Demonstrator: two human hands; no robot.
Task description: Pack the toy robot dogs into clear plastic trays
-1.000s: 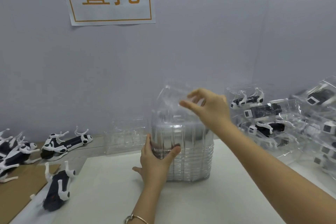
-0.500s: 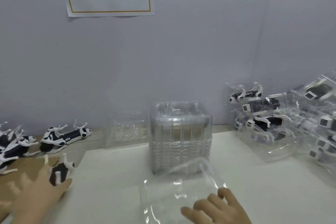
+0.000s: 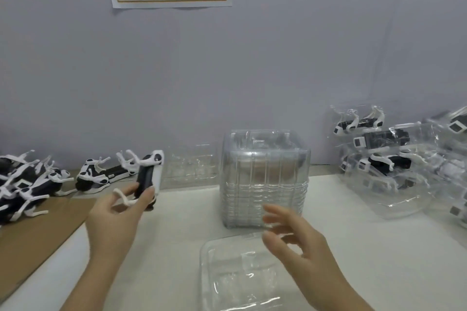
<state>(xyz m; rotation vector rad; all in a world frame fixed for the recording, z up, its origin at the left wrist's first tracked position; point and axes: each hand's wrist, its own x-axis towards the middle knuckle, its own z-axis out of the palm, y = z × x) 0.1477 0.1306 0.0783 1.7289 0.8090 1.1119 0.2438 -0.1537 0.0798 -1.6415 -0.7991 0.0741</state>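
Observation:
My left hand [image 3: 115, 212] holds a black and white toy robot dog [image 3: 149, 177] above the table's left side, its white legs sticking out. A single clear plastic tray [image 3: 235, 275] lies on the white mat near the front edge. Just above that tray's right part hovers my right hand [image 3: 295, 237], fingers spread and holding nothing. Behind it stands a tall stack of clear trays [image 3: 264, 179].
Several loose robot dogs [image 3: 27, 182] lie at the far left on brown cardboard [image 3: 38, 232], and one more dog [image 3: 101, 174] by the wall. Packed trays with dogs [image 3: 394, 159] pile up at the right. Another clear tray [image 3: 192, 164] leans by the wall.
My left hand picked a robot dog up from the left and lifted it. My right hand set the single tray down on the mat and let go of it.

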